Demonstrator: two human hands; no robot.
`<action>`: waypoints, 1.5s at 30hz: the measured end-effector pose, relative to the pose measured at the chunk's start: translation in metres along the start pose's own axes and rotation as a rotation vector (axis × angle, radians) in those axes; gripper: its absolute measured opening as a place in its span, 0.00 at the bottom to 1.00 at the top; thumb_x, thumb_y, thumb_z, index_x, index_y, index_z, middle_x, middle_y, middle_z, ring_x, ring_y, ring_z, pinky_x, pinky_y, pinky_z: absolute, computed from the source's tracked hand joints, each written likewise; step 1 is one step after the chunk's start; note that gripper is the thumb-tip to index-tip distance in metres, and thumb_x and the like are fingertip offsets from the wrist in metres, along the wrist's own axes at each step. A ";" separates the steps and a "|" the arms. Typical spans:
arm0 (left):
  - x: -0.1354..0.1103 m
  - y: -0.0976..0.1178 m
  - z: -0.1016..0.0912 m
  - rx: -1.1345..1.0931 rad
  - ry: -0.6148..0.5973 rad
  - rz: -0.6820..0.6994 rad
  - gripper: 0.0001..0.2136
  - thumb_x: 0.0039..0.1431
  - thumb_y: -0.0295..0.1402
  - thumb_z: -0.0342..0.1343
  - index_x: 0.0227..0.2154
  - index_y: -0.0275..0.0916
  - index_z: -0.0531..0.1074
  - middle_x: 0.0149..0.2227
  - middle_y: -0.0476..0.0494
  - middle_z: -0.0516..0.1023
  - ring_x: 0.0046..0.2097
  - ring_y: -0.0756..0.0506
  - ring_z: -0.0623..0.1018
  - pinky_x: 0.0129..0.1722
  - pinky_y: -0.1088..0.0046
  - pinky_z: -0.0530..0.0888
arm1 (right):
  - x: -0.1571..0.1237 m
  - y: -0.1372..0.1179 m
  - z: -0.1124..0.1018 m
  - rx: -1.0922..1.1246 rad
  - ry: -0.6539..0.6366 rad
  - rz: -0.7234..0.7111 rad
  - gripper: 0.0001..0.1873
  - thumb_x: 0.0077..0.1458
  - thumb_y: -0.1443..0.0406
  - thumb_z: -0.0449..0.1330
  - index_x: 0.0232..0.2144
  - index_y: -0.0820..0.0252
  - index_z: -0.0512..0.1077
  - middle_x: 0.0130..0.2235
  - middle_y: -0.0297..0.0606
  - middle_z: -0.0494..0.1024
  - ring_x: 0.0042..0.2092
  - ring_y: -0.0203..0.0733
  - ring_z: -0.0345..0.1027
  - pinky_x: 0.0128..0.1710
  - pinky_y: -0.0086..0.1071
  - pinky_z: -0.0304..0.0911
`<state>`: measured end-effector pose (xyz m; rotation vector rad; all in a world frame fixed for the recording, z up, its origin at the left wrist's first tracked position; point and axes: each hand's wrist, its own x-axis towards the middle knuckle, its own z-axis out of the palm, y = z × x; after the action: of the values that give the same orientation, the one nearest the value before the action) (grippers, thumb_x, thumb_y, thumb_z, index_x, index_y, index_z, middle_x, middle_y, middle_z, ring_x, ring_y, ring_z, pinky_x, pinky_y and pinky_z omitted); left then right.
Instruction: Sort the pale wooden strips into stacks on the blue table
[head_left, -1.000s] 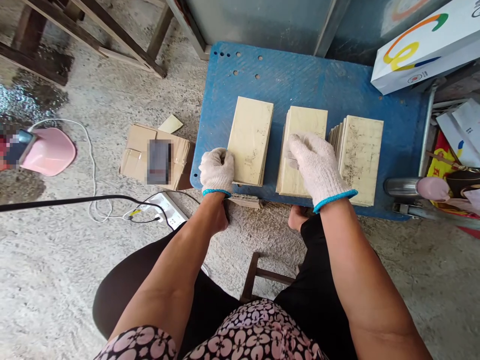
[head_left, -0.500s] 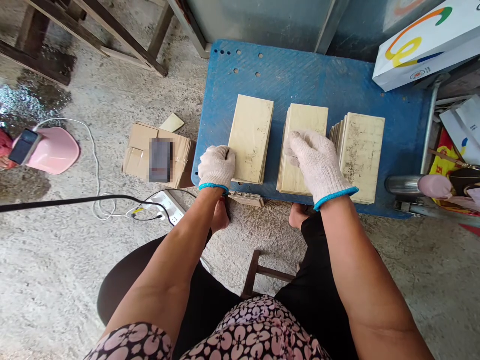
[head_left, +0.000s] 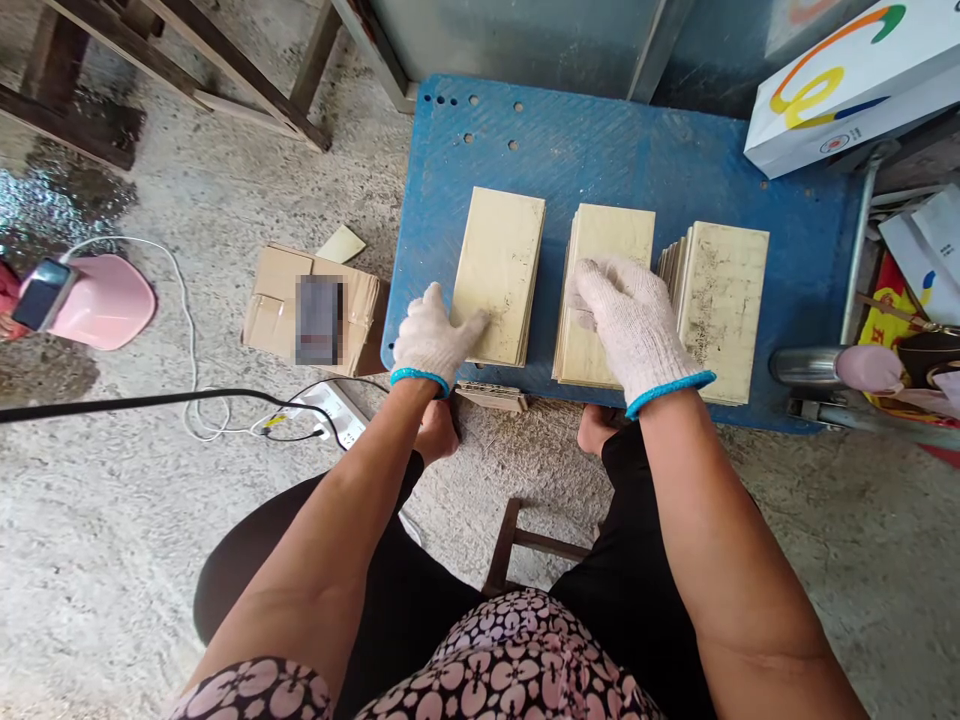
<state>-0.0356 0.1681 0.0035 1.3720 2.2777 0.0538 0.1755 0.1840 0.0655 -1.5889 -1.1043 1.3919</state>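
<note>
At table (head_left: 675, 150): three board stacks (head_left: 499, 270), two hands (head_left: 634, 315).

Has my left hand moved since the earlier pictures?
Yes. Judged against the blue table, your left hand has shifted slightly left, and it has partly uncurled beside the leftmost stack of boards.

head-worn view | faces forward-down | blue table (head_left: 637, 150) seemingly near

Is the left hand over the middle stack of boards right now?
No, the left hand is at the near-left corner of the left stack, while the right hand is over the middle stack.
</note>
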 end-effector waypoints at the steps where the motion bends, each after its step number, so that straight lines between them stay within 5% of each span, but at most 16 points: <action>1: -0.006 0.002 0.006 -0.018 -0.005 -0.011 0.41 0.49 0.52 0.61 0.64 0.42 0.59 0.57 0.28 0.67 0.54 0.28 0.72 0.52 0.50 0.71 | 0.000 0.001 0.000 -0.001 -0.002 -0.002 0.19 0.55 0.47 0.59 0.36 0.54 0.75 0.32 0.34 0.74 0.36 0.39 0.70 0.36 0.33 0.68; 9: -0.038 0.020 0.037 0.002 0.060 0.094 0.59 0.34 0.51 0.69 0.67 0.35 0.45 0.59 0.28 0.58 0.60 0.26 0.63 0.60 0.48 0.64 | 0.002 0.004 0.000 -0.032 -0.004 -0.025 0.19 0.56 0.47 0.58 0.36 0.54 0.75 0.31 0.34 0.74 0.37 0.38 0.70 0.37 0.33 0.68; 21: -0.035 0.029 0.041 0.009 0.062 0.053 0.59 0.36 0.48 0.69 0.67 0.30 0.44 0.59 0.26 0.58 0.61 0.25 0.62 0.60 0.49 0.63 | 0.003 0.004 -0.002 -0.030 -0.014 -0.040 0.17 0.57 0.49 0.58 0.37 0.54 0.75 0.34 0.35 0.77 0.41 0.41 0.72 0.41 0.35 0.69; 27: -0.062 -0.007 0.043 -0.102 0.135 0.081 0.54 0.45 0.48 0.65 0.69 0.38 0.40 0.70 0.30 0.45 0.69 0.29 0.52 0.64 0.51 0.59 | 0.003 0.003 -0.002 -0.043 -0.021 -0.045 0.19 0.58 0.47 0.56 0.35 0.55 0.74 0.34 0.36 0.76 0.41 0.44 0.73 0.42 0.37 0.69; 30: -0.096 -0.040 0.059 -0.149 0.160 -0.077 0.49 0.51 0.48 0.62 0.69 0.41 0.41 0.70 0.34 0.46 0.69 0.35 0.54 0.65 0.58 0.60 | 0.002 0.002 -0.003 -0.068 -0.023 -0.030 0.21 0.58 0.45 0.55 0.36 0.54 0.74 0.35 0.35 0.75 0.43 0.45 0.72 0.42 0.37 0.69; 34: -0.129 -0.066 0.096 -0.201 -0.072 -0.400 0.47 0.47 0.48 0.64 0.68 0.46 0.48 0.67 0.35 0.57 0.63 0.34 0.67 0.60 0.57 0.68 | -0.002 0.002 -0.003 -0.073 -0.028 -0.041 0.21 0.58 0.44 0.55 0.35 0.53 0.74 0.35 0.36 0.74 0.44 0.46 0.72 0.42 0.38 0.69; 38: -0.129 -0.062 0.120 -0.181 -0.204 -0.464 0.50 0.43 0.48 0.67 0.66 0.37 0.50 0.66 0.30 0.58 0.66 0.32 0.62 0.57 0.59 0.66 | -0.006 -0.002 -0.006 -0.080 -0.026 -0.057 0.19 0.60 0.47 0.54 0.32 0.53 0.73 0.33 0.35 0.74 0.42 0.45 0.71 0.43 0.38 0.69; 45: -0.104 -0.041 0.127 -0.224 -0.154 -0.449 0.61 0.34 0.51 0.70 0.69 0.42 0.41 0.70 0.31 0.49 0.63 0.32 0.66 0.58 0.61 0.67 | -0.004 -0.006 -0.010 -0.033 -0.004 -0.085 0.18 0.58 0.49 0.57 0.24 0.52 0.67 0.28 0.34 0.72 0.36 0.42 0.70 0.37 0.35 0.67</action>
<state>0.0232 0.0336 -0.0814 0.7087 2.3119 0.0519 0.1848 0.1829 0.0740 -1.5451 -1.1885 1.3278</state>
